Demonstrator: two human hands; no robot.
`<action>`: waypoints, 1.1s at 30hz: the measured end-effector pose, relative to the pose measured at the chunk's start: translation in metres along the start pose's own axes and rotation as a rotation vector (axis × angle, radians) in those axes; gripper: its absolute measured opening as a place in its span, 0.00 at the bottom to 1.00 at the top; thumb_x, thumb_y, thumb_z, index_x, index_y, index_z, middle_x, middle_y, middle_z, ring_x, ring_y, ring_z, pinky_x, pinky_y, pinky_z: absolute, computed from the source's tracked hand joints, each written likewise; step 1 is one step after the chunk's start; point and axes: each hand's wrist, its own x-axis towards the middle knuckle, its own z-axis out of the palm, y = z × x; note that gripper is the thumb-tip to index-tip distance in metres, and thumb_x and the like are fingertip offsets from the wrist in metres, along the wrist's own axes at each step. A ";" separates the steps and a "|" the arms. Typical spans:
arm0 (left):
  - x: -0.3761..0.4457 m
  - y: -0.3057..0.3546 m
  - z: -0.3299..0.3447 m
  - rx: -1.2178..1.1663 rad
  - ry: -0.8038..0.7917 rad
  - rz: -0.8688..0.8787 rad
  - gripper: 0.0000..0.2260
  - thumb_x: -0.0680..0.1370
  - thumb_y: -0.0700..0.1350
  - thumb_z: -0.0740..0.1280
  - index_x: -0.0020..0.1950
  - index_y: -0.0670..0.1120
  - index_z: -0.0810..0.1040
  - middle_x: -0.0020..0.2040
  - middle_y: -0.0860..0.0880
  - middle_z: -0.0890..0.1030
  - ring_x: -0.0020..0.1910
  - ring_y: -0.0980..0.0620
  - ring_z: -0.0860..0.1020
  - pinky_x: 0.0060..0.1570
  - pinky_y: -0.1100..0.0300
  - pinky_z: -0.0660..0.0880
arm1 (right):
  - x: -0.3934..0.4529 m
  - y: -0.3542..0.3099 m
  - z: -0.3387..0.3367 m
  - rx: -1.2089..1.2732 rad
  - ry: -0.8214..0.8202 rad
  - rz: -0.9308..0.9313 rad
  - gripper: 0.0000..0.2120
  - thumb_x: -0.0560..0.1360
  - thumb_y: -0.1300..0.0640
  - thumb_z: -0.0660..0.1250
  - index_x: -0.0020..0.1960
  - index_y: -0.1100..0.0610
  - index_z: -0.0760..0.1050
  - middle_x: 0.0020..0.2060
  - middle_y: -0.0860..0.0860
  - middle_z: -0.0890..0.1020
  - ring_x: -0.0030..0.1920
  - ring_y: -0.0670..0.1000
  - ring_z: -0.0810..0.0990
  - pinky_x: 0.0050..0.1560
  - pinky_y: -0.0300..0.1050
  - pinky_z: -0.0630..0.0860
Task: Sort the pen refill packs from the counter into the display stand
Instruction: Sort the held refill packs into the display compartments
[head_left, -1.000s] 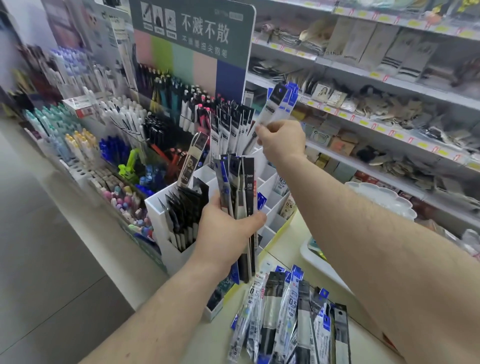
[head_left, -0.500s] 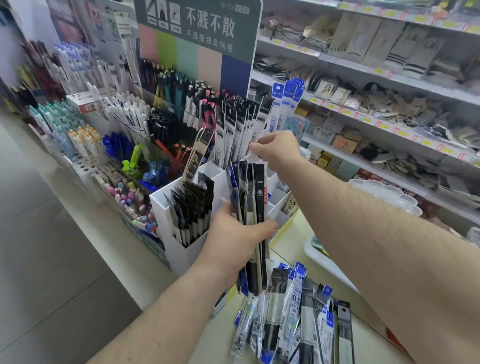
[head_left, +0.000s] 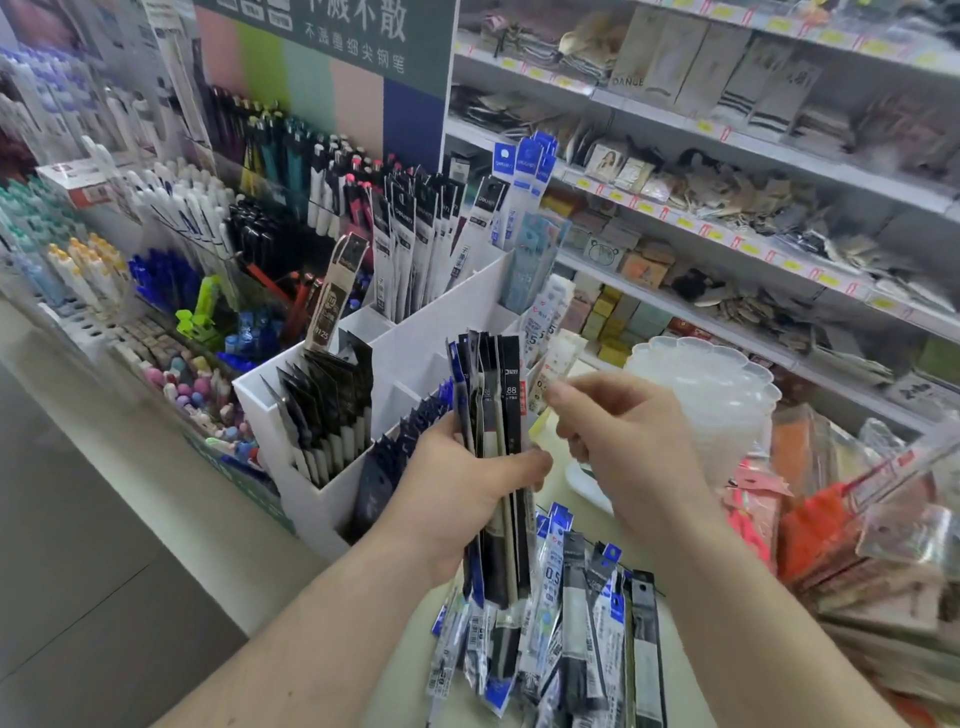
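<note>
My left hand (head_left: 457, 493) grips an upright bundle of black and blue pen refill packs (head_left: 493, 400) in front of the white display stand (head_left: 410, 338). My right hand (head_left: 618, 436) hovers just right of the bundle, fingers loosely curled and holding nothing. More refill packs (head_left: 566, 623) lie in a loose pile on the counter below both hands. The stand's rear compartments hold upright black-and-white packs (head_left: 421, 234) and blue-topped packs (head_left: 524, 192); a front-left compartment holds dark packs (head_left: 322, 405).
Pen racks (head_left: 171, 208) fill the left side behind the stand. A clear scalloped tray (head_left: 727, 384) sits on the counter to the right, beside red and orange packets (head_left: 821, 519). Shelves of small goods (head_left: 727, 182) run along the back right. Grey floor lies at lower left.
My right hand put its blue-topped pack into the stand's rear compartment, let go, and drew back down beside the bundle. The left hand still holds the bundle.
</note>
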 end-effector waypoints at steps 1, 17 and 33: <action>0.001 -0.003 0.002 0.021 -0.021 0.005 0.08 0.71 0.32 0.75 0.44 0.42 0.79 0.35 0.45 0.83 0.35 0.48 0.81 0.42 0.53 0.77 | -0.010 0.004 -0.002 -0.023 0.006 -0.008 0.10 0.74 0.60 0.72 0.34 0.55 0.81 0.26 0.48 0.77 0.28 0.45 0.70 0.30 0.36 0.68; -0.002 -0.043 0.015 0.030 -0.386 -0.158 0.25 0.64 0.31 0.70 0.61 0.40 0.77 0.53 0.39 0.84 0.53 0.44 0.83 0.53 0.50 0.79 | -0.042 0.044 -0.020 -0.381 0.076 0.085 0.13 0.64 0.46 0.78 0.37 0.51 0.78 0.28 0.46 0.78 0.29 0.41 0.72 0.32 0.36 0.68; -0.013 -0.032 0.012 -0.048 -0.518 -0.222 0.26 0.70 0.31 0.70 0.68 0.40 0.72 0.52 0.47 0.85 0.53 0.51 0.82 0.51 0.60 0.78 | -0.040 0.056 -0.020 -0.050 -0.119 0.188 0.03 0.73 0.57 0.74 0.46 0.54 0.84 0.36 0.61 0.82 0.36 0.52 0.80 0.39 0.50 0.78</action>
